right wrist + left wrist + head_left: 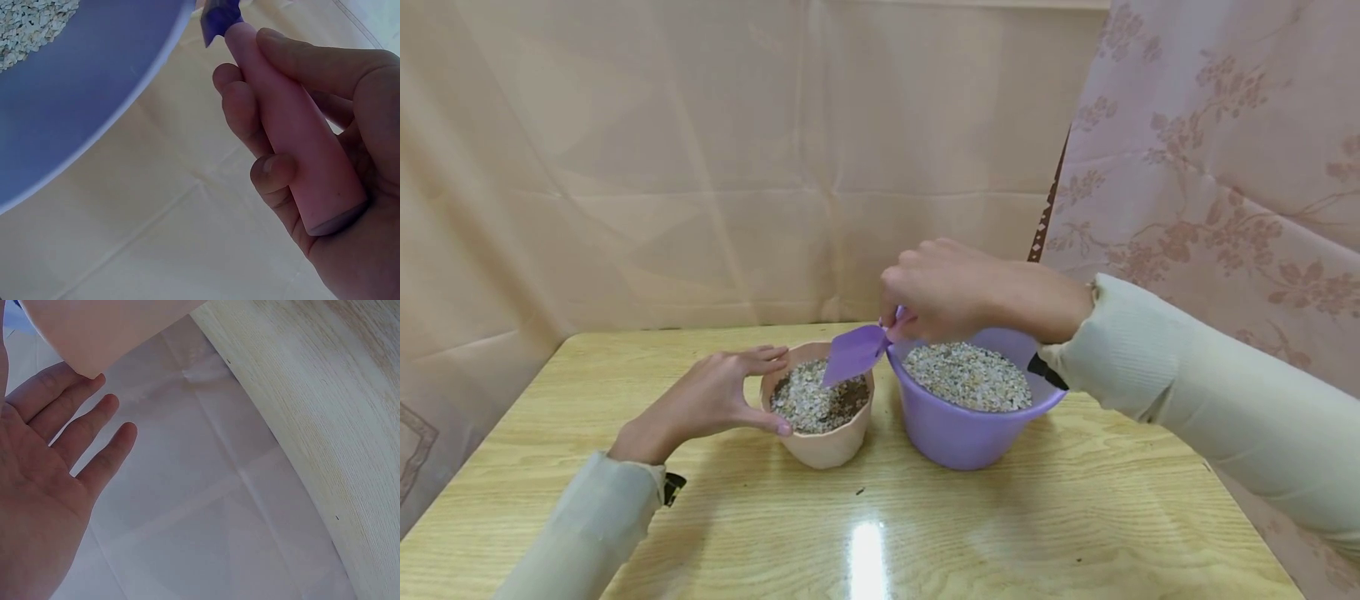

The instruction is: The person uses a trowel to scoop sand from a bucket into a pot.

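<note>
My right hand grips the pink handle of a small purple hand trowel, its fingers and thumb wrapped round it. The trowel's blade tilts down over a peach plant pot. Inside the pot, pale gravel lies heaped over darker brown grains. My left hand spans the pot's left side, with the thumb at the near rim and the fingers extended along the far rim. In the left wrist view those fingers are nearly straight, and the index side meets the pot wall.
Just right of the pot stands a purple basin holding more pale gravel. Both containers rest on a light wooden table. Beige curtain hangs behind the table, and a pink floral curtain at the right.
</note>
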Demonstrator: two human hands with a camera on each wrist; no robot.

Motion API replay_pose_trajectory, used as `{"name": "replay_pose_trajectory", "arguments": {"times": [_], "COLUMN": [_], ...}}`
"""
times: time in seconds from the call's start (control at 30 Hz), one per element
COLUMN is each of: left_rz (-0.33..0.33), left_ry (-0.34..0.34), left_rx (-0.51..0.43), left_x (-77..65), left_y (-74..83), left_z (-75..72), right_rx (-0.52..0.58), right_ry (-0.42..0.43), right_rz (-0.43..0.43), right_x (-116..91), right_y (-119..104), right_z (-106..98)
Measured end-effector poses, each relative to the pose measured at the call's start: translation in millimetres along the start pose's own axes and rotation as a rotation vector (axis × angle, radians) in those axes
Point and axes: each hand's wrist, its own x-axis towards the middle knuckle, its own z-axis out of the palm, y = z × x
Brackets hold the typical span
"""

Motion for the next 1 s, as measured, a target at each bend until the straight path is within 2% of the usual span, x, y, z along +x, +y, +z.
{"name": "replay_pose_trajectory", "arguments": {"times": [0.27, 0.63, 0.83, 1.0], "left_rz": [0.01, -0.032, -0.016, -0.026], "left_ry": [0.006, -0.032, -0.029, -0.013], "left_rx": [-0.023, -0.084, -0.092, -0.099], "left_x": [1.1, 3.2, 4.2, 7.5], "left_y": [0.8, 4.7, 2.7, 3.7], "left_z": [0.0, -6.2, -7.3, -8.9], "right_rx": [0.081, 0.149, 0.131, 0.16], "right_ry": [0.109, 0.233, 0.23, 0.174], "right_rz": [0.002, 0.056, 0.088, 0.143], "right_x": [-22, -61, -75, -85], "right_y": [22, 55, 65, 70], "right_z": [3, 10, 21, 27]}}
